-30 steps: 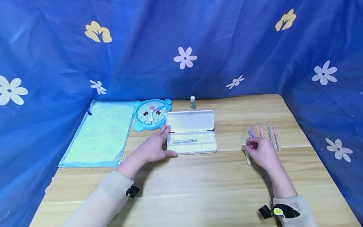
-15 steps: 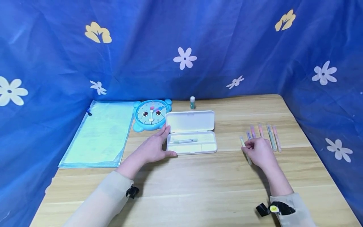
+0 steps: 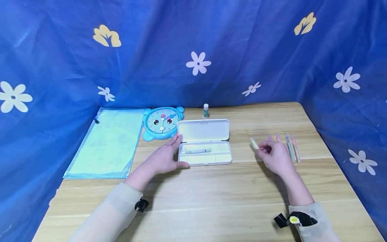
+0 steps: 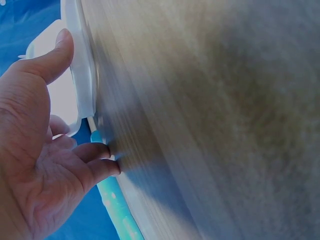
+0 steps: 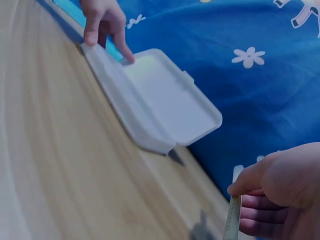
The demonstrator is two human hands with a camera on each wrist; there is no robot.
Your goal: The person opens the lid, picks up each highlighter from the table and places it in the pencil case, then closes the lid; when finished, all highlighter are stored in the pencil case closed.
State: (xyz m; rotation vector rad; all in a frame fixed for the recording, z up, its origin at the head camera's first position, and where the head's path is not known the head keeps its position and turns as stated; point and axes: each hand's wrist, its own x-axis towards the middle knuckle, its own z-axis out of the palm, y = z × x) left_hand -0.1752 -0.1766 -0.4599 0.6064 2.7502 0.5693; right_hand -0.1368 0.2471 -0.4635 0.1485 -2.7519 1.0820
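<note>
A white pencil case [image 3: 223, 158] lies with its lid [image 3: 204, 130] raised, and one pale green pen [image 3: 198, 151] rests inside it. My left hand [image 3: 164, 158] grips the case at its left end, thumb at the front corner and fingers near the hinge. In the left wrist view the thumb [image 4: 62, 52] presses on the case wall. To the right, my right hand [image 3: 277, 158] pinches a pale yellow marker [image 3: 254, 143] between thumb and fingers, tilted over the table. The right wrist view shows the marker [image 5: 233, 217] jutting out past the thumb.
Several markers [image 3: 290, 148] lie side by side beyond the right hand, some partly hidden by it. A blue clock [image 3: 162, 122] sits behind the case, touching or very near it. A glue stick [image 3: 206, 111] stands at the back; a mesh folder [image 3: 104, 144] lies left.
My right hand has lifted the yellow marker from the table and turned it, its far end now pointing more to the left. The left hand stays on the pencil case.
</note>
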